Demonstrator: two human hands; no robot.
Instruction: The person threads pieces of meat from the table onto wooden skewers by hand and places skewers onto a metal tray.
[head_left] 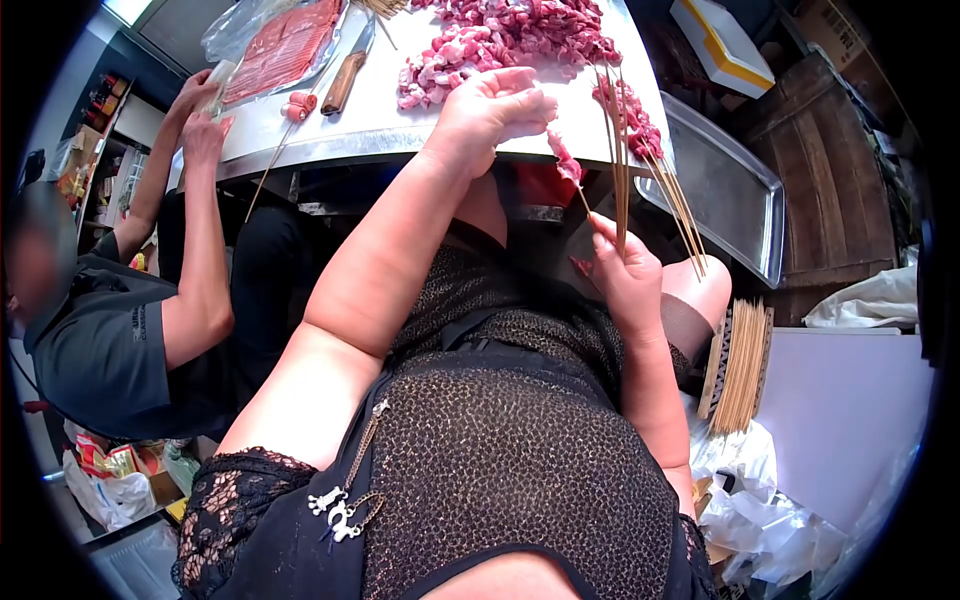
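Thin wooden skewers (622,180) stand in a bunch in my right hand (626,268), whose fingers are wrapped round them. One skewer from the same hand slants up to the left and carries pieces of pink meat (566,160). My left hand (492,112) is at the table edge, just above the tip of that meat, with its fingers curled together; what they hold, if anything, I cannot make out. Behind it lies a large pile of cut raw meat (500,45). Loaded skewers (676,200) stick out over the edge at the right.
A co-worker (110,320) sits at the left, hands at the white table (390,130). A knife (345,82) and sliced meat (280,50) lie there. At the right are a metal tray (725,180), a box of skewers (740,365) and plastic bags (765,510).
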